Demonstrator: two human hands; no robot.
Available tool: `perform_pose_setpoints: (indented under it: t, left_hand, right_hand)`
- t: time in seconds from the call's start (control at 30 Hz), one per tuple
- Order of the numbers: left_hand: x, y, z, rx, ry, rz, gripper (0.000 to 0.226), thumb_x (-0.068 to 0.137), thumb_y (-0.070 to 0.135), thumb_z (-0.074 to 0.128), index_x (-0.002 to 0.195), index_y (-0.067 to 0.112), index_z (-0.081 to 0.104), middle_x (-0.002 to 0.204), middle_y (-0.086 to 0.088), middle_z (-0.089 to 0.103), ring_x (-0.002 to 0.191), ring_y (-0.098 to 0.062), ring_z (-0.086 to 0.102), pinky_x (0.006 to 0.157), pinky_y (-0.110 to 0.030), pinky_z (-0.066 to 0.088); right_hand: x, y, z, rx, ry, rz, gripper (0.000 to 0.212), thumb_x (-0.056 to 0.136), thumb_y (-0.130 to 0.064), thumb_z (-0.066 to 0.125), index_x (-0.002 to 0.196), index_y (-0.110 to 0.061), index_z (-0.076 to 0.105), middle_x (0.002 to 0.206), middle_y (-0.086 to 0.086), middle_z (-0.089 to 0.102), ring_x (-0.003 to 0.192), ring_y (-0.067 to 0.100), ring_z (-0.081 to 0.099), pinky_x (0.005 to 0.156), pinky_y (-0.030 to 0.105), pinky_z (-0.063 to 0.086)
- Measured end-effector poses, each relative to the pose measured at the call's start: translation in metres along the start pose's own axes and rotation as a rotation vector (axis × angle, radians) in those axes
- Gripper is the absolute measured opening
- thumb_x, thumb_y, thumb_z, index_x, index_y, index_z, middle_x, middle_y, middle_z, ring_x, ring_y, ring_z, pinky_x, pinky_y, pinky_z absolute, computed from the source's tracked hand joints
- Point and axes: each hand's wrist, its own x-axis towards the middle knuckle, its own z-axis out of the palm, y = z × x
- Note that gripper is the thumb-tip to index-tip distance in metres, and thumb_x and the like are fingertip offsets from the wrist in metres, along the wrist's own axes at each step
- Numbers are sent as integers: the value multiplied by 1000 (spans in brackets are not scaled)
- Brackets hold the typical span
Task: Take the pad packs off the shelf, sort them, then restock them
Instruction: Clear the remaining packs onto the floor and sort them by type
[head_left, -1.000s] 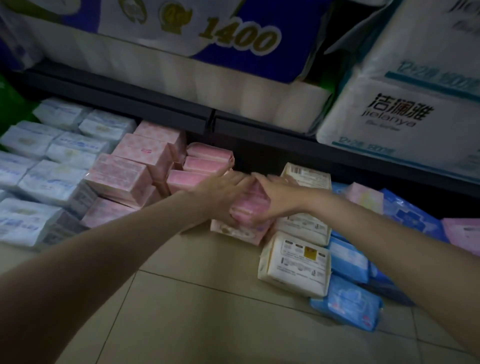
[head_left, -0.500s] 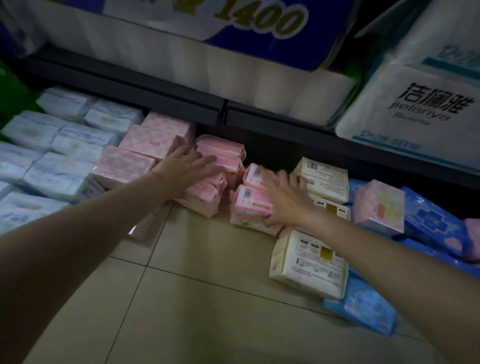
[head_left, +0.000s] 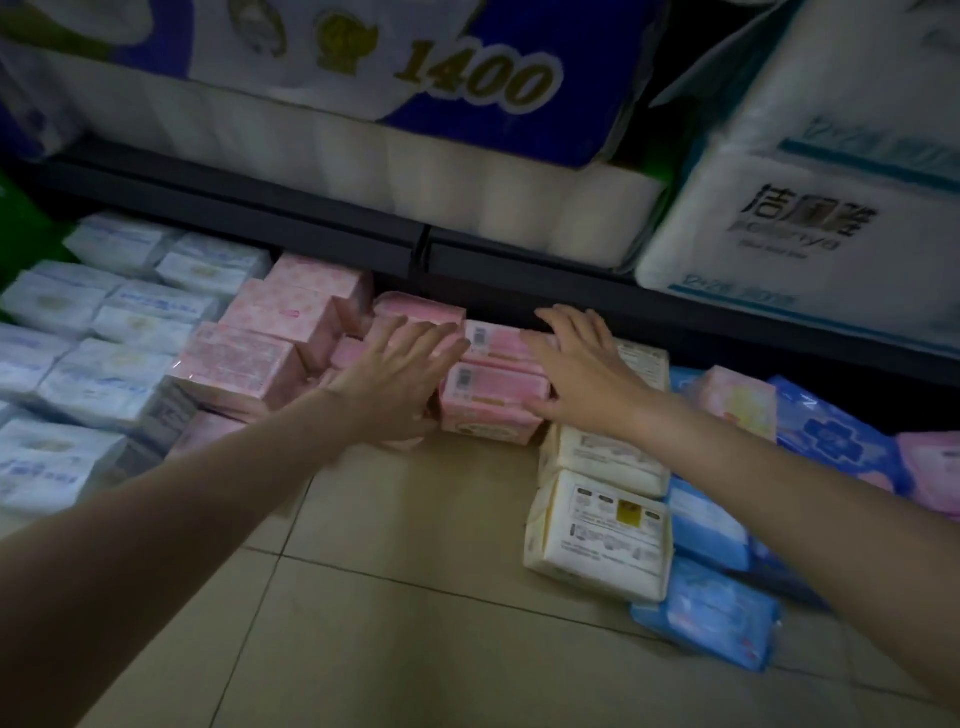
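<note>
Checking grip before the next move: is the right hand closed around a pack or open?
Open: the right hand lies flat, fingers straight, on the pink packs.

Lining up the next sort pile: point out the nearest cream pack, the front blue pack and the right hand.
cream pack (head_left: 597, 535): head view, middle of its printed top face.
blue pack (head_left: 711, 616): head view, centre of its wrapper.
right hand (head_left: 587, 371): head view, back of the hand.

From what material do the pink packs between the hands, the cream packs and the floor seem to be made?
Pink packs: probably thin plastic film, slightly glossy, with printed barcode labels; the contents look soft.
Cream packs: likely matte plastic or paper-like wrap, puffy, with a gathered side seam.
Floor: hard beige tiles, probably ceramic, smooth with a dull sheen and dark grout lines.
</note>
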Motion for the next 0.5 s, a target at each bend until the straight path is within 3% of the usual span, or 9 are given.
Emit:
perform_pose_setpoints:
  t: [0.03, 0.1, 0.2, 0.23, 0.27, 0.33, 0.37, 0.43, 0.5]
  left_hand:
    - [7, 5, -4, 2, 74, 22, 91, 52, 46, 78, 129, 3, 52, 127, -22, 54, 107, -39, 58, 90, -53, 45]
    - [25, 21, -19, -20, 170, 66, 81, 41, 30, 83, 115, 4, 62, 115, -20, 62, 94, -37, 63, 83, -49, 50]
    - [52, 54, -54, -50, 338, 170, 51, 62, 25, 53, 109, 9, 66, 112, -16, 65, 91, -32, 65, 84, -42, 51]
    - [61, 65, -63, -55, 361, 201, 48, 67, 24, 47, 108, 10, 67, 111, -14, 66, 90, -30, 66, 84, -40, 51]
    - [69, 75, -72, -45, 362, 224, 45, 69, 25, 52, 109, 11, 66, 112, -13, 66, 91, -29, 66, 84, -40, 51]
    - [83, 92, -83, 9, 319, 257, 63, 59, 31, 75, 118, 13, 62, 119, -12, 63, 98, -27, 64, 89, -39, 49]
    - [86, 99, -87, 31, 275, 268, 73, 59, 32, 77, 126, 13, 56, 127, -12, 57, 107, -28, 60, 95, -40, 45]
    - [89, 107, -92, -14, 151, 271, 78, 75, 31, 68, 143, 14, 33, 144, -12, 37, 125, -28, 44, 105, -41, 32]
    - [90, 108, -102, -392, -47, 97, 77, 84, 38, 61, 146, 17, 21, 145, -7, 31, 129, -25, 37, 107, -40, 31]
  right_hand:
    - [-10, 11, -12, 12, 41, 0, 62, 89, -41, 55, 141, -15, 34, 150, 13, 21, 140, 28, 14, 114, 37, 5]
    - [-33, 39, -36, 49, 105, 20, 43, 90, -31, 53, 129, -13, 50, 135, 12, 43, 127, 28, 35, 106, 34, 22]
    - [-68, 91, -56, 128, 106, 185, 32, 90, -22, 56, 118, -8, 56, 119, 13, 55, 114, 29, 48, 93, 33, 36]
    - [-81, 106, -56, 151, 75, 268, 39, 87, -25, 59, 121, -8, 54, 121, 14, 54, 114, 30, 48, 92, 33, 38]
    - [-92, 118, -49, 166, -5, 341, 56, 82, -33, 64, 129, -9, 47, 127, 15, 50, 118, 30, 46, 95, 33, 38]
    - [-107, 131, -24, 115, -283, 375, 101, 66, -53, 70, 146, -14, 21, 143, 15, 34, 130, 33, 35, 105, 39, 34]
    - [-110, 131, -14, 72, -371, 359, 113, 63, -56, 72, 149, -17, 11, 146, 14, 27, 133, 34, 30, 108, 42, 32]
    - [-108, 127, -5, 58, -351, 343, 121, 54, -65, 68, 149, -21, 8, 142, 11, 29, 128, 33, 31, 106, 43, 32]
    - [-102, 117, -19, 161, -209, 329, 126, 41, -76, 60, 147, -26, 12, 135, 7, 35, 122, 31, 34, 105, 43, 31]
